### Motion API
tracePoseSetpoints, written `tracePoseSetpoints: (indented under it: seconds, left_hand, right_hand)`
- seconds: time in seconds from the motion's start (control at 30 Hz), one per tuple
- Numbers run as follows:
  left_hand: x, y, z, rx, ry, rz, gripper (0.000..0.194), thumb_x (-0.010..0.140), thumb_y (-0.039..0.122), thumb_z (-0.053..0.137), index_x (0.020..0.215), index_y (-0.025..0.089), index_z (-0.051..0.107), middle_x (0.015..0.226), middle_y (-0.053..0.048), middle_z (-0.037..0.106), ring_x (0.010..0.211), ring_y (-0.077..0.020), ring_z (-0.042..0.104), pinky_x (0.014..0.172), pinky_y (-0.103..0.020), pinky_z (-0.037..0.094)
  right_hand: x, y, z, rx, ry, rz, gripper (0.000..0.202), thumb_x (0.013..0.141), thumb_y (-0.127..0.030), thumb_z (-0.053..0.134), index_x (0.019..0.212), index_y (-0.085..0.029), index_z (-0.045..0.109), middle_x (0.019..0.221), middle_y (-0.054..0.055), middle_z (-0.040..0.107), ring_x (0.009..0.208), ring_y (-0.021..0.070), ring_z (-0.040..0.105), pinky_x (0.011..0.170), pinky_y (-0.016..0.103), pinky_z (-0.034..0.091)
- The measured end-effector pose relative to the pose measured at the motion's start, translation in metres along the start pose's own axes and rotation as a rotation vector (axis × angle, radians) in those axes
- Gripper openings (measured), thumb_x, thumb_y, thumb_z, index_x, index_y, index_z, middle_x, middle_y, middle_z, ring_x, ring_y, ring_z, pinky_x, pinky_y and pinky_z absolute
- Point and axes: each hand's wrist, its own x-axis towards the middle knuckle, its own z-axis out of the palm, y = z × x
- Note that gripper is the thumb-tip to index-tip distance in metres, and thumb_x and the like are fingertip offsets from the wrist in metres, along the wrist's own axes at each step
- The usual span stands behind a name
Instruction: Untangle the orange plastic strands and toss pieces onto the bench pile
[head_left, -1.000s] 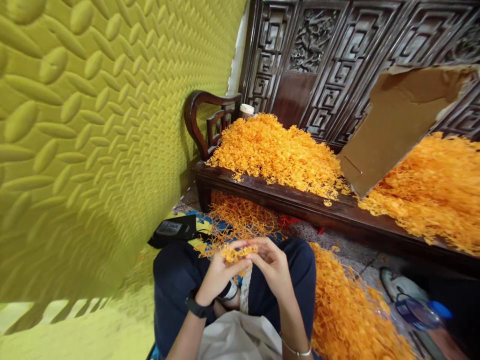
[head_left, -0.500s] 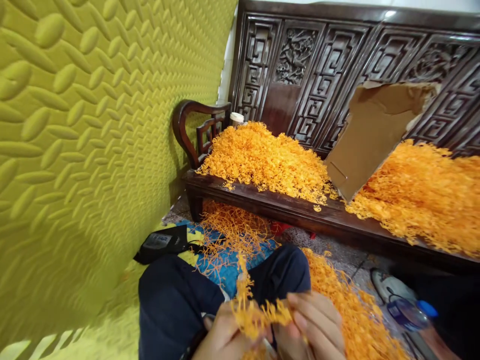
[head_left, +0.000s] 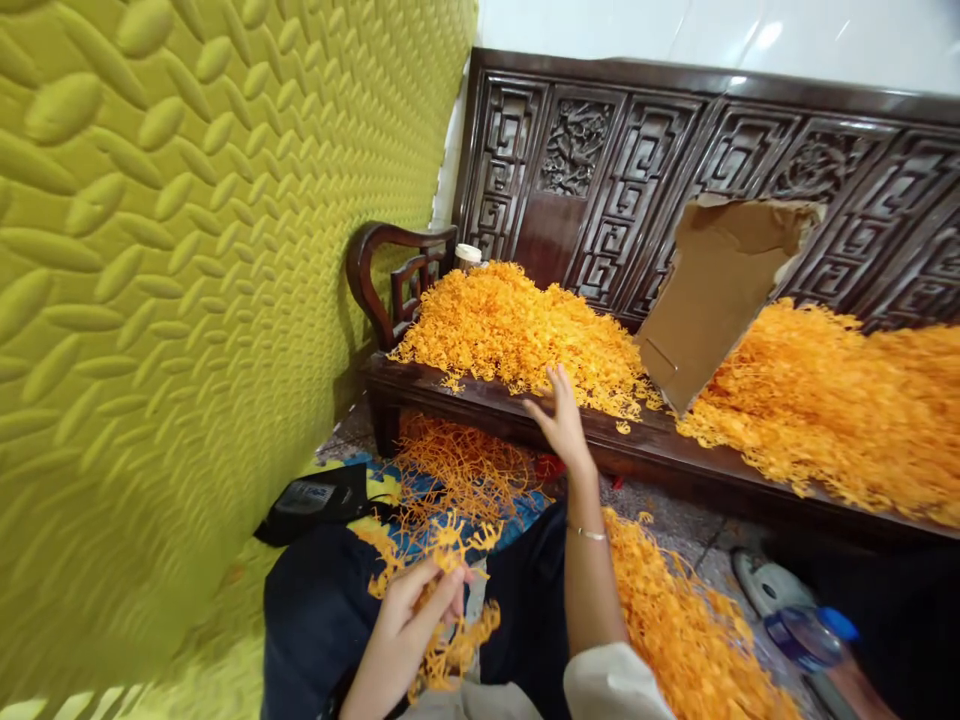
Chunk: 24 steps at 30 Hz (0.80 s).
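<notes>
My left hand point(head_left: 427, 605), low in the view above my lap, is closed in a pinch on a strand of small branching orange plastic pieces point(head_left: 465, 640). Parts of that strand stick up past the fingertips and hang below the hand. My right hand point(head_left: 562, 425) reaches forward, fingers spread and holding nothing that I can see. It is over the front edge of the dark wooden bench point(head_left: 487, 397), at the near side of a heap of similar orange pieces point(head_left: 517, 325). Whether its fingertips touch the heap I cannot tell.
A torn cardboard sheet point(head_left: 716, 295) leans between this heap and a second orange heap point(head_left: 840, 400). More pieces point(head_left: 675, 610) cover the floor at right, near a shoe point(head_left: 769, 580) and a blue-capped bottle point(head_left: 806, 635). Thin orange stems point(head_left: 457, 465) lie below the bench; a black pouch point(head_left: 315, 500) is left.
My right hand has let go of the orange strand and stretched forward to the heap on the bench. My left hand keeps the strand, a little further left and higher. The view has tilted up slightly.
</notes>
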Motion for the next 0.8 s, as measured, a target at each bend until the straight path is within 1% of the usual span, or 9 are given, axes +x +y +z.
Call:
tracePoseSetpoints:
  seconds: [0.07, 0.13, 0.2, 0.27, 0.37, 0.47, 0.63, 0.73, 0.8]
  left_hand:
    - [0.005, -0.003, 0.0, -0.024, 0.007, -0.016, 0.032, 0.083, 0.043, 0.056, 0.07, 0.016, 0.067, 0.057, -0.002, 0.059, 0.054, -0.0135, 0.053, 0.055, -0.022, 0.044]
    - [0.009, -0.005, -0.001, -0.042, 0.008, -0.032, 0.034, 0.082, 0.045, 0.056, 0.068, 0.016, 0.065, 0.058, -0.002, 0.059, 0.054, -0.0132, 0.053, 0.054, -0.022, 0.043]
    - [0.012, -0.006, -0.001, -0.043, 0.007, -0.037, 0.034, 0.083, 0.045, 0.055, 0.067, 0.016, 0.063, 0.058, -0.001, 0.058, 0.054, -0.0131, 0.053, 0.054, -0.022, 0.043]
    - [0.013, -0.007, 0.0, -0.026, 0.011, -0.039, 0.033, 0.084, 0.043, 0.054, 0.067, 0.016, 0.062, 0.058, 0.0, 0.056, 0.055, -0.0129, 0.053, 0.055, -0.022, 0.043]
    - [0.013, -0.007, 0.0, -0.001, 0.007, -0.059, 0.031, 0.085, 0.04, 0.053, 0.067, 0.016, 0.059, 0.058, 0.001, 0.055, 0.055, -0.0123, 0.052, 0.055, -0.022, 0.042]
    - [0.011, -0.008, -0.002, 0.016, -0.003, -0.062, 0.031, 0.086, 0.039, 0.052, 0.065, 0.016, 0.057, 0.058, 0.002, 0.054, 0.055, -0.012, 0.051, 0.055, -0.021, 0.041]
    - [0.009, -0.005, -0.006, 0.082, 0.001, -0.042, 0.03, 0.085, 0.04, 0.052, 0.068, 0.017, 0.058, 0.057, 0.002, 0.053, 0.053, -0.0117, 0.049, 0.054, -0.021, 0.039]
    - [0.004, 0.004, 0.005, 0.124, -0.041, -0.001, 0.031, 0.087, 0.039, 0.049, 0.069, 0.017, 0.06, 0.052, 0.004, 0.046, 0.05, -0.0106, 0.045, 0.051, -0.021, 0.035]
    - [-0.001, 0.009, 0.017, 0.136, -0.089, 0.036, 0.034, 0.087, 0.038, 0.048, 0.063, 0.017, 0.059, 0.051, 0.004, 0.044, 0.049, -0.0104, 0.044, 0.051, -0.021, 0.033]
  right_hand:
    - [-0.03, 0.0, 0.012, 0.145, -0.053, 0.106, 0.052, 0.078, -0.045, 0.062, 0.121, -0.017, 0.054, 0.141, 0.019, 0.037, 0.097, 0.0225, 0.063, 0.083, 0.038, 0.052]
    - [-0.063, -0.014, 0.021, 0.332, -0.152, 0.202, 0.036, 0.081, -0.043, 0.06, 0.106, -0.017, 0.062, 0.122, 0.015, 0.057, 0.091, 0.0212, 0.065, 0.083, 0.037, 0.052]
    - [-0.091, -0.037, 0.024, 0.518, -0.282, 0.261, 0.029, 0.085, -0.041, 0.054, 0.099, -0.018, 0.066, 0.101, 0.01, 0.067, 0.087, 0.0196, 0.066, 0.081, 0.034, 0.052]
    - [-0.109, -0.062, 0.023, 0.665, -0.389, 0.269, 0.029, 0.088, -0.042, 0.051, 0.1, -0.02, 0.066, 0.094, 0.007, 0.07, 0.085, 0.0187, 0.066, 0.081, 0.032, 0.051]
    - [-0.124, -0.09, 0.019, 0.773, -0.416, 0.219, 0.039, 0.084, -0.051, 0.052, 0.104, -0.022, 0.067, 0.093, 0.007, 0.07, 0.083, 0.019, 0.065, 0.078, 0.031, 0.051]
    - [-0.132, -0.1, 0.015, 0.723, -0.319, 0.178, 0.044, 0.077, -0.057, 0.059, 0.103, -0.023, 0.068, 0.088, 0.006, 0.069, 0.082, 0.0194, 0.064, 0.077, 0.03, 0.049]
    - [-0.14, -0.106, 0.01, 0.49, -0.097, 0.169, 0.006, 0.078, -0.025, 0.067, 0.079, -0.02, 0.07, 0.076, 0.003, 0.068, 0.071, 0.0151, 0.062, 0.065, 0.025, 0.047]
    - [-0.143, -0.114, 0.007, 0.437, 0.147, 0.17, 0.008, 0.079, -0.018, 0.065, 0.071, -0.017, 0.067, 0.066, 0.001, 0.063, 0.061, 0.0126, 0.058, 0.055, 0.023, 0.045]
    - [-0.14, -0.119, 0.002, 0.423, 0.372, 0.15, 0.008, 0.08, -0.017, 0.063, 0.072, -0.017, 0.064, 0.065, 0.001, 0.061, 0.059, 0.0114, 0.055, 0.05, 0.022, 0.042]
